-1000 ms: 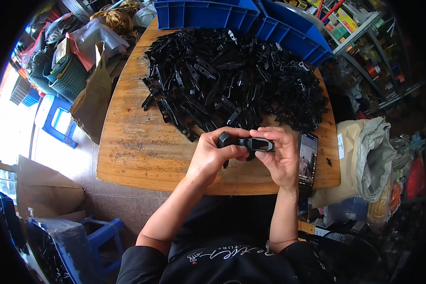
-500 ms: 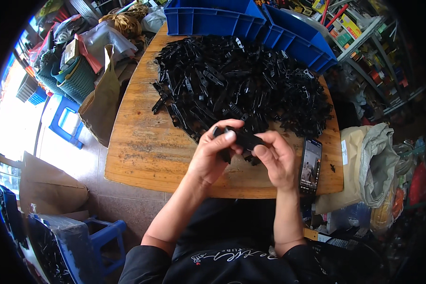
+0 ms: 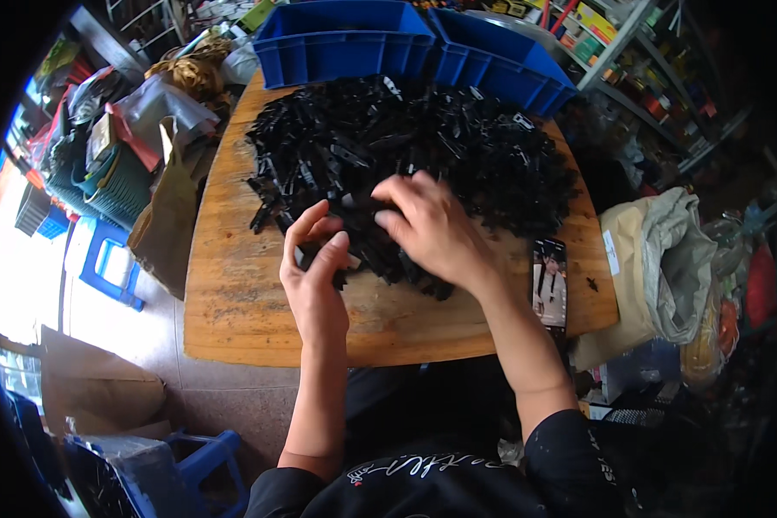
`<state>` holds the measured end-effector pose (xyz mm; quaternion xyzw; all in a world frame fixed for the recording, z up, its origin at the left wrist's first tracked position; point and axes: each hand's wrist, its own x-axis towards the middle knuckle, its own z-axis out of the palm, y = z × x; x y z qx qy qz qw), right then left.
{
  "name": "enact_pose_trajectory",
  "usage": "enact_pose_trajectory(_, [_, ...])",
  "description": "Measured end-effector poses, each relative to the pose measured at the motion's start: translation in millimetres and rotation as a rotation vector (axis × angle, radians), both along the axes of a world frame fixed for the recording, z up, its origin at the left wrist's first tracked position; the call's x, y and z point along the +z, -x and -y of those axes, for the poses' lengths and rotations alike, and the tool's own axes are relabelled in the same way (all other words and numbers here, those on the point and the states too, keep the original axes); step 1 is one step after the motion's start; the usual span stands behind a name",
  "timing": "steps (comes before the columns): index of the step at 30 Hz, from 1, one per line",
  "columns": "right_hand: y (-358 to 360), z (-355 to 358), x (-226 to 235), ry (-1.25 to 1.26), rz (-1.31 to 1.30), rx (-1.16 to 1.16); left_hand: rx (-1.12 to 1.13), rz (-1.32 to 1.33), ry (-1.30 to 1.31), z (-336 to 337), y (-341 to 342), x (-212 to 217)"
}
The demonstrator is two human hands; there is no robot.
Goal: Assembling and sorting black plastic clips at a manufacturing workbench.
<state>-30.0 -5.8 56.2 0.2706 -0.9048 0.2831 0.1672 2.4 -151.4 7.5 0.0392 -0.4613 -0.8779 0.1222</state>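
A wide heap of small black plastic parts (image 3: 363,138) covers the far half of the wooden table (image 3: 250,324). At the heap's near left edge, my left hand (image 3: 313,272) is curled, thumb and fingers bent toward each other. Dark bits show inside its palm and below the thumb, which look like a black plastic part; its exact shape is hidden. My right hand (image 3: 440,233) reaches over the near middle of the heap with fingers bent down and to the left. Its fingertips are blurred against the black parts, so what they touch is unclear.
Two blue plastic bins (image 3: 345,56) stand behind the heap. A phone (image 3: 550,285) with a lit screen lies by the right edge, near a small loose black piece (image 3: 592,283). Sacks (image 3: 639,259) stand at the right; a cardboard piece (image 3: 160,224) and blue stool (image 3: 104,259) are at the left.
Both hands were together over the near edge, handling black parts. They are now apart: the left has moved left, the right up and left over the heap. The whole view has shifted.
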Motion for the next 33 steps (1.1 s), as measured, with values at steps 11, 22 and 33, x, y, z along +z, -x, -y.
enact_pose_trajectory(11, [-32, -114, -23, -0.477, -0.121, -0.664, -0.348, 0.065, 0.344, -11, -11, 13])
enact_pose_trajectory(22, [-60, -85, -7, 0.236, 0.257, -0.449, -0.410, 0.096, -0.009, -12, -8, -2])
enact_pose_trajectory(33, [-65, -44, -4, 0.351, -0.168, -0.268, -0.385, 0.117, -0.036, -17, -7, 1])
